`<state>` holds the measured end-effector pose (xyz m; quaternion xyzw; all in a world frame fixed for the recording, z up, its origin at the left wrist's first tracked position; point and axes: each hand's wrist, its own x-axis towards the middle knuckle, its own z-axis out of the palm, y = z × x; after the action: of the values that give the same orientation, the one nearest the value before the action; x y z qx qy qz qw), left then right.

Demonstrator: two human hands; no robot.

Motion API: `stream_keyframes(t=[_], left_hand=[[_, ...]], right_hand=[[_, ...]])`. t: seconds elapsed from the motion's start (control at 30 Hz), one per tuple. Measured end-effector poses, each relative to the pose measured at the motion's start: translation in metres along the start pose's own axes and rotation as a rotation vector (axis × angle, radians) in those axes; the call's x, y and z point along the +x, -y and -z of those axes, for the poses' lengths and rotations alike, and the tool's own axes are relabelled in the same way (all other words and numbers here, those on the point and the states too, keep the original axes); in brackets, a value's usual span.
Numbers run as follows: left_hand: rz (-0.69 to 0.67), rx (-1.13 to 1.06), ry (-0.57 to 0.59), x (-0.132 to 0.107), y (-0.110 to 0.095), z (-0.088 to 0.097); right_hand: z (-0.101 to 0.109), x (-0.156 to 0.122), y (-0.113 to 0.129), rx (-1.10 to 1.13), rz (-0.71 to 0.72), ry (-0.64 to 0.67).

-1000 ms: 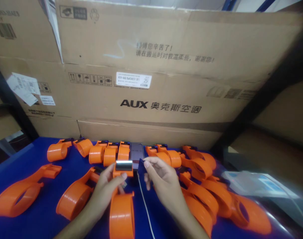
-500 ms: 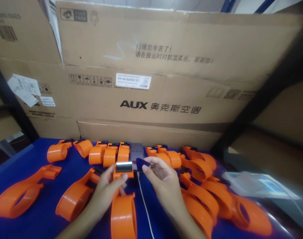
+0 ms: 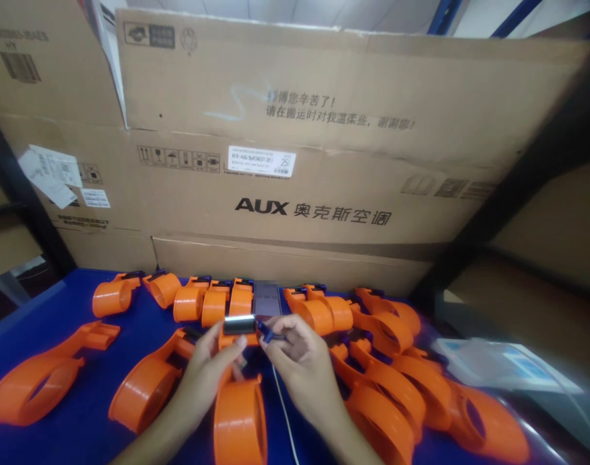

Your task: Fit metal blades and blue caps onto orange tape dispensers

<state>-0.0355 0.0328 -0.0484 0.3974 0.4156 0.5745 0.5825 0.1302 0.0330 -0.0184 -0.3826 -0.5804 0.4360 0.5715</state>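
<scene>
My left hand (image 3: pixel 212 361) is wrapped round the neck of an orange tape dispenser (image 3: pixel 239 420), whose wide ring hangs below toward me. At its upper end sits a dark plate with a shiny toothed metal edge (image 3: pixel 239 323). Close to the right side of that end, my right hand (image 3: pixel 295 355) pinches a small dark blue plastic piece (image 3: pixel 268 332) between thumb and fingers. The piece is at the end of the dispenser's head; I cannot tell whether they touch. Part of the piece is hidden by the fingers.
Several orange tape dispensers (image 3: pixel 144 387) lie on the blue tabletop (image 3: pixel 82 374), left, right and behind. Behind my hands stands a grey device (image 3: pixel 266 300); a white cable (image 3: pixel 286 413) runs toward me. Clear plastic packs (image 3: pixel 493 365) lie right. A large cardboard box (image 3: pixel 314 161) forms the back wall.
The blue piece has turned from flat side showing to a narrower view, and my right hand has moved slightly left and down. My left hand keeps its hold on the tape dispenser.
</scene>
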Motion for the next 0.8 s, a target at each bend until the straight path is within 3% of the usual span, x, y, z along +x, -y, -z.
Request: stream_keyframes(t=[0.17, 0.27, 0.57, 0.8], left_hand=[[-0.046, 0.078, 0.031, 0.0, 0.0, 0.001], [-0.062, 0.099, 0.018, 0.001, 0.001, 0.002], [-0.064, 0.126, 0.022, 0.001, 0.001, 0.001], [-0.07, 0.148, 0.041, -0.002, -0.001, 0.0]], right_hand=[[0.009, -0.003, 0.001, -0.537, 0.234, 0.09], [0.014, -0.004, 0.005, -0.739, 0.363, 0.159], [0.014, -0.007, 0.009, -1.052, 0.449, 0.174], [0.011, -0.008, 0.013, -1.071, 0.446, 0.232]])
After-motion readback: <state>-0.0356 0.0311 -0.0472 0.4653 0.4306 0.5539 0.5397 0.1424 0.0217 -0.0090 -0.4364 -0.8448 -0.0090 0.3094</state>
